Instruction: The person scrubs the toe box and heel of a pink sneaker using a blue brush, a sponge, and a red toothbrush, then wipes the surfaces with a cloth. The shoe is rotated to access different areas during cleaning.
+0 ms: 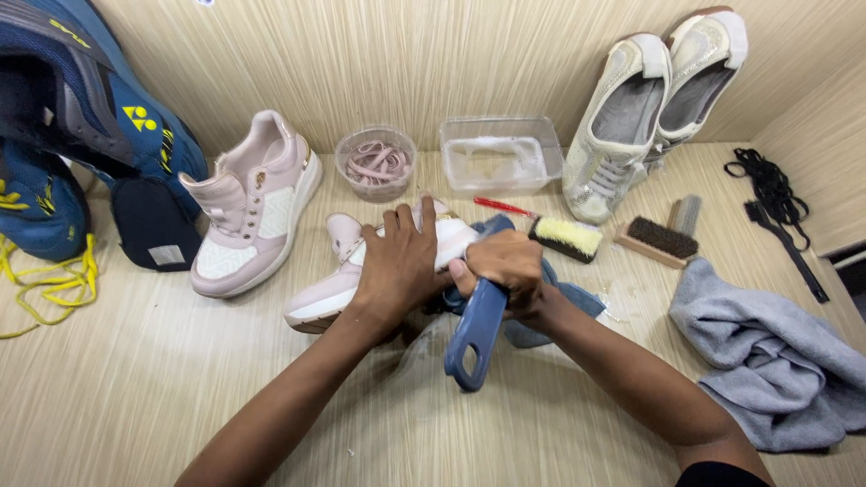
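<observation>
Nearest, the right hand grips a blue brush tightly; the left hand, fingers spread, pins the pink shoe. Hard scrubbing could slide the shoe far toward the soapy tub and spill it.

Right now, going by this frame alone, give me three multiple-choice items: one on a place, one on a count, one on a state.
1. Where is the round tub of pink laces?
A. By the back wall, left of the clear box
B. On the grey cloth
C. Inside the blue shoe

2. How many pale mesh shoes lean on the back wall at right?
A. One
B. Two
C. Four

3. What is the right hand doing?
A. Lying flat and empty
B. Closed round the blue brush handle
C. Holding black laces

Answers: 1 A, the tub stands beside the box at the wall. 2 B, a pair leans there side by side. 3 B, its grip wraps the handle while the left hand presses on the pink shoe.
</observation>
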